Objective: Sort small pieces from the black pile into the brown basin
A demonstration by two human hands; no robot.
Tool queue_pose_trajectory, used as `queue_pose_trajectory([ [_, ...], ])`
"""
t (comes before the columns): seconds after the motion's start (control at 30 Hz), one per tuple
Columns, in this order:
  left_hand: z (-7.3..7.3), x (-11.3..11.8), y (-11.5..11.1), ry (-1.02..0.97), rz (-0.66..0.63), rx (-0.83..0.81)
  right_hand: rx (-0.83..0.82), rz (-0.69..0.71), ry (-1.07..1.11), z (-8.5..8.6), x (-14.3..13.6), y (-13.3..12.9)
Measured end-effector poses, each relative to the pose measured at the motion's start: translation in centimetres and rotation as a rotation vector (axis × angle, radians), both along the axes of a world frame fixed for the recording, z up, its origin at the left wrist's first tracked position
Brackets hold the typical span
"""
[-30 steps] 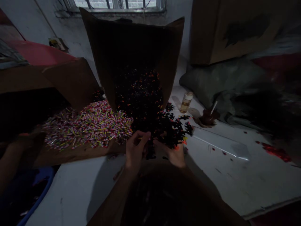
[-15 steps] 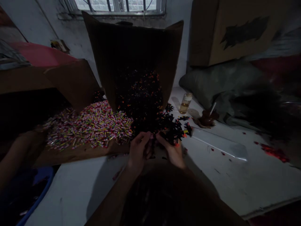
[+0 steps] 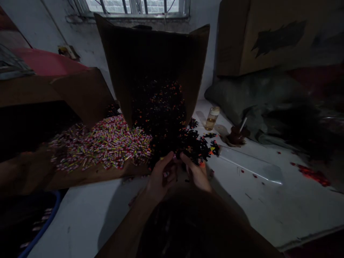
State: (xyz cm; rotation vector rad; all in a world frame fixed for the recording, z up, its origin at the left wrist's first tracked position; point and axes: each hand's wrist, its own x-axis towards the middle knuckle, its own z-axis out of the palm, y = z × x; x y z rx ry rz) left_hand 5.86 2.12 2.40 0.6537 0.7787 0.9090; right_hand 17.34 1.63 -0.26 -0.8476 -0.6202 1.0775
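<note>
Fingertips (image 3: 171, 154) have drawn level beside an orange-flecked black heap (image 3: 168, 120). Left hand (image 3: 158, 177) has a small pink piece (image 3: 175, 157) in its grip; right hand (image 3: 199, 176) apparently pinches a small black piece (image 3: 184, 154).

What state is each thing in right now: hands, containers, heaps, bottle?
Left hand: fingers curled around a small piece
Right hand: fingers bent, grip too dark to tell
Middle cardboard box: open, spilling black pieces
Multicolored sticks: loosely heaped
Glass bottle: standing, partly filled
Blue basin: open-topped, holding things
</note>
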Motion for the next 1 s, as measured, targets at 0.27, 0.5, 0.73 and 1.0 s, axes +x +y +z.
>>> queue_pose_trajectory([
  [0.27,-0.2,0.6,-0.1,-0.081,0.072,0.044,-0.025,-0.003,0.016,0.4,-0.7,-0.3],
  [0.5,0.3,0.3,0.3,-0.051,0.146,0.089,0.006,-0.068,0.027,-0.3,0.1,1.3],
  [0.73,1.3,-2.3,0.5,0.076,0.197,0.364,-0.013,-0.093,0.147,0.5,2.4,1.8],
  [1.0,0.0,-2.3,2.0,0.318,0.328,0.500,-0.012,0.270,0.201,1.0,1.8,0.9],
])
